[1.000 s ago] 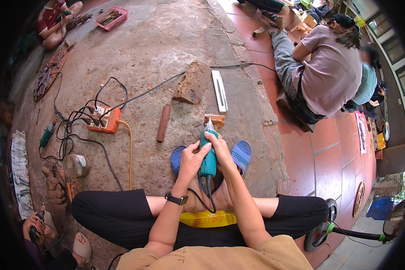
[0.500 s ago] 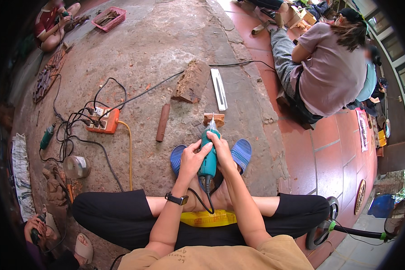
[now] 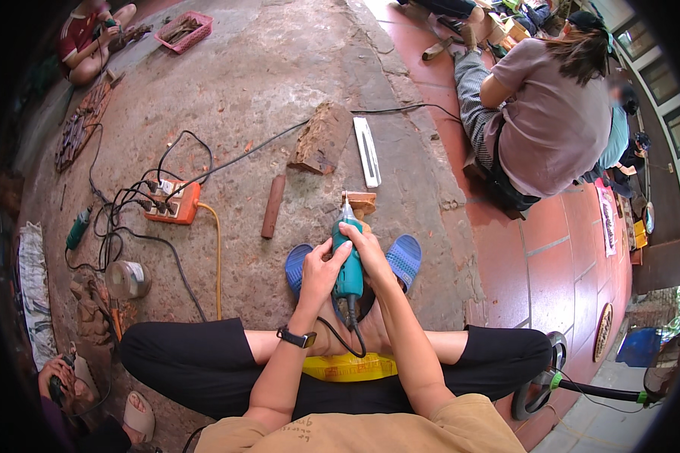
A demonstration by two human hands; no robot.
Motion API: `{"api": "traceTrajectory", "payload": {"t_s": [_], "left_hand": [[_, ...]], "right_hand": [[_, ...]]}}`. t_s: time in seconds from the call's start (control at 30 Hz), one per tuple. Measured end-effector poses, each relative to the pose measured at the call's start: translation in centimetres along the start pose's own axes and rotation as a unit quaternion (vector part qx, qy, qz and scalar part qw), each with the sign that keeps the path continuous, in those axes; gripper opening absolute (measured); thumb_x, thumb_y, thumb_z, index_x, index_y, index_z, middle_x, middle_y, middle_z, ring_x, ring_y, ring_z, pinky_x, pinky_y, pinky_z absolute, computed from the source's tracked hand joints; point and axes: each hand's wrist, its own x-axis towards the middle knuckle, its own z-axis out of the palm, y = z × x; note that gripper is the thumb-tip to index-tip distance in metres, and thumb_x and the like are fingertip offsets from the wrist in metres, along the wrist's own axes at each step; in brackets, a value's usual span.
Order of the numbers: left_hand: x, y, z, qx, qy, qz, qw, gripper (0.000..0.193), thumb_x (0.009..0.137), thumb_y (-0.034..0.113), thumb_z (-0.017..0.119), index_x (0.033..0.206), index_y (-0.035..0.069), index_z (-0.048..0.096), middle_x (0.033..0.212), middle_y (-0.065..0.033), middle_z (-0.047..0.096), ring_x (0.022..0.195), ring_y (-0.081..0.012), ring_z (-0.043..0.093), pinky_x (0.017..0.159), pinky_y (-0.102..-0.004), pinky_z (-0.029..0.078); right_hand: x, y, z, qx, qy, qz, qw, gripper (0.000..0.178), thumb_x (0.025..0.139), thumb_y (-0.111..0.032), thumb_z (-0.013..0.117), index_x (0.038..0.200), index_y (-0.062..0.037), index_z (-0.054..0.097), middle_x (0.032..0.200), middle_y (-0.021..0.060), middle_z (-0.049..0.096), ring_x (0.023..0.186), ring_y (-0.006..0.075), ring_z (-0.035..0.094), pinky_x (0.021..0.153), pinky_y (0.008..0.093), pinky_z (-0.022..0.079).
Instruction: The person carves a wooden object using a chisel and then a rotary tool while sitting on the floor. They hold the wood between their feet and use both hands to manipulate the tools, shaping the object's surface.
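Both my hands are wrapped round a teal die grinder (image 3: 347, 276), a handheld power tool with a cord at its near end. My left hand (image 3: 321, 269) grips its left side, thumb along the top. My right hand (image 3: 368, 251) closes round its front right side. The thin bit at the grinder's far tip is at the left end of a small brown wood piece (image 3: 363, 199); I cannot tell whether they touch. Under my hands, blue sandals (image 3: 404, 260) flank the tool.
Beyond the wood piece lie a rough wood block (image 3: 322, 138), a white slotted strip (image 3: 367, 151) and a brown stick (image 3: 273, 207). An orange power strip (image 3: 172, 204) with tangled cords is to the left, near a round container (image 3: 128, 280). A seated person (image 3: 544, 113) is at the right.
The grinder's tip has swung left, from the middle of the wood piece to its left end. My hands moved slightly with it. The person at the right shifted a little.
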Motion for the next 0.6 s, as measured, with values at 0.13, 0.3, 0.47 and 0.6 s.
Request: {"api": "traceTrajectory", "payload": {"t_s": [0.13, 0.3, 0.47, 0.6], "left_hand": [[-0.2, 0.1, 0.1, -0.008, 0.002, 0.004, 1.0, 0.047, 0.089, 0.033, 0.071, 0.117, -0.004, 0.066, 0.099, -0.0134, 0.068, 0.085, -0.015, 0.066, 0.074, -0.028, 0.052], [0.2, 0.1, 0.2, -0.019, -0.008, -0.002, 1.0, 0.048, 0.089, 0.031, 0.072, 0.12, -0.005, 0.064, 0.102, -0.0135, 0.068, 0.087, -0.0141, 0.065, 0.076, -0.027, 0.052], [0.3, 0.3, 0.2, -0.022, -0.019, -0.008, 1.0, 0.051, 0.088, 0.032, 0.072, 0.121, -0.005, 0.063, 0.102, -0.0143, 0.068, 0.088, -0.014, 0.065, 0.077, -0.0273, 0.052], [0.2, -0.2, 0.1, -0.007, -0.01, 0.004, 1.0, 0.049, 0.089, 0.033, 0.071, 0.119, -0.005, 0.064, 0.101, -0.0142, 0.068, 0.085, -0.0139, 0.065, 0.074, -0.0279, 0.052]], "right_hand": [[-0.1, 0.1, 0.0, 0.001, 0.001, 0.0, 1.0, 0.033, 0.089, -0.037, 0.067, 0.092, -0.004, 0.065, 0.083, 0.003, 0.063, 0.068, 0.0098, 0.059, 0.059, 0.0253, 0.047], [0.7, 1.4, -0.7, 0.035, 0.041, -0.036, 0.998, 0.035, 0.089, -0.036, 0.067, 0.093, -0.0016, 0.066, 0.085, 0.0041, 0.064, 0.07, 0.0107, 0.059, 0.062, 0.0261, 0.048], [0.6, 1.4, -0.8, 0.035, 0.051, -0.036, 0.997, 0.035, 0.088, -0.036, 0.067, 0.091, -0.0007, 0.067, 0.082, 0.0045, 0.064, 0.068, 0.0109, 0.059, 0.06, 0.0266, 0.048], [0.0, 0.4, -0.4, 0.02, 0.029, -0.013, 0.999, 0.036, 0.088, -0.036, 0.068, 0.092, -0.0012, 0.066, 0.079, 0.0039, 0.064, 0.065, 0.0108, 0.059, 0.057, 0.0262, 0.048]]}}
